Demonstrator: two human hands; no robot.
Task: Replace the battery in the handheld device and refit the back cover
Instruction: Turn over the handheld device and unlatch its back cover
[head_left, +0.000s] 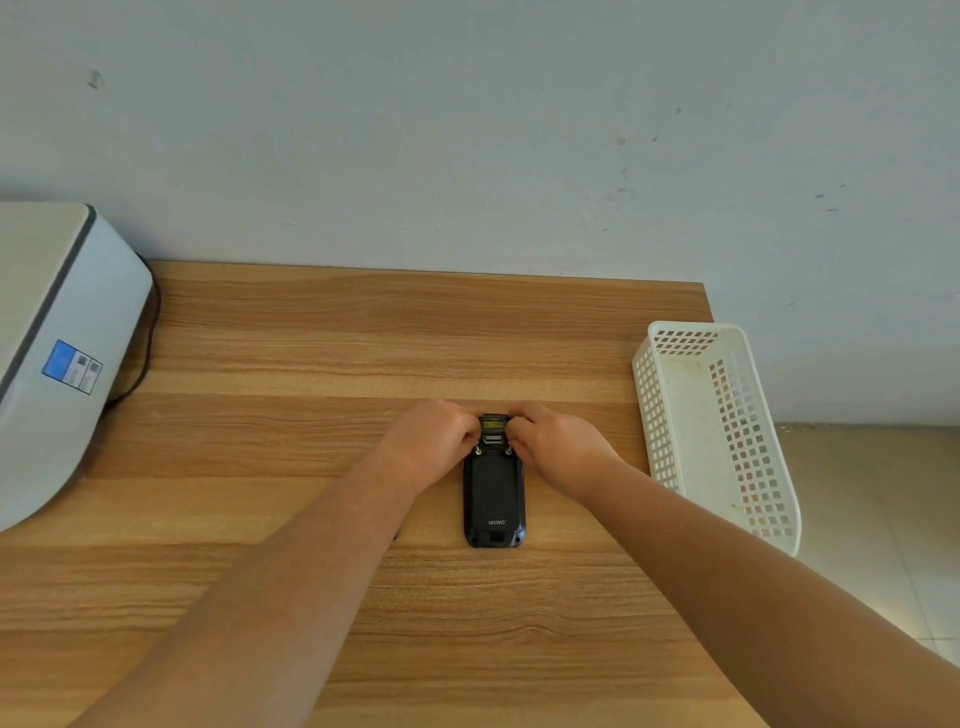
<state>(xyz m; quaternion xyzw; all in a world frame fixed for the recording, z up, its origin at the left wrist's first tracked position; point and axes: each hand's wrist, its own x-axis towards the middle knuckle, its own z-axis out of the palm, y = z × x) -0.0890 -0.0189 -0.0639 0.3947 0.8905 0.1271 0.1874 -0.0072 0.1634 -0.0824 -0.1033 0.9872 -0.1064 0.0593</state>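
A black handheld device (494, 493) lies face down on the wooden table (311, 364), its back cover in place with white lettering near the bottom end. Two small metal latches show near its far end. My left hand (434, 441) grips the device's far left corner, fingers curled at the left latch. My right hand (553, 447) holds the far right corner, fingertips at the right latch. The fingertips hide the device's top edges. No loose battery is visible.
A white perforated plastic basket (769, 488) stands at the table's right edge, partly overhanging it. A grey-white machine (57, 353) with a blue label and a black cable sits at the left. A pale wall rises behind the table.
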